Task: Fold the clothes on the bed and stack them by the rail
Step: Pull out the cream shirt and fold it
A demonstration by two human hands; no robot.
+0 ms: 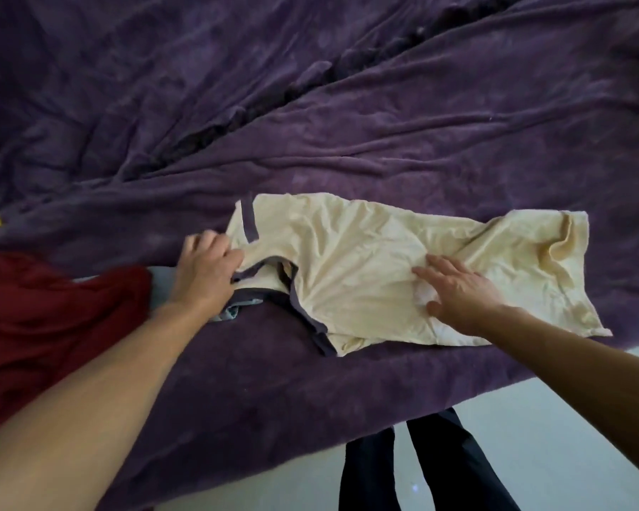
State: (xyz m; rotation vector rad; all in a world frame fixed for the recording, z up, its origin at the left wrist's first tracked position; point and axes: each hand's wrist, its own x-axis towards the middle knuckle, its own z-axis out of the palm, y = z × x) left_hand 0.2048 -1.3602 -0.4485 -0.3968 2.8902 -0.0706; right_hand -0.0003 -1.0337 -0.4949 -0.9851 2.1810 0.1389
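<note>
The left hand grips the cream shirt, right hand pressing it.

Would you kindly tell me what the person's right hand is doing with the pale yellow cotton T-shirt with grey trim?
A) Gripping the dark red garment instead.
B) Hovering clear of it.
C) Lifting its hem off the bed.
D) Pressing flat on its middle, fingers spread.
D: the right hand lies with straight, spread fingers on the middle of the pale yellow T-shirt, which is spread out on the purple blanket.

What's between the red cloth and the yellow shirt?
The left hand, pinching the edge of the yellow shirt, over the purple blanket, seen in the head view.
</note>
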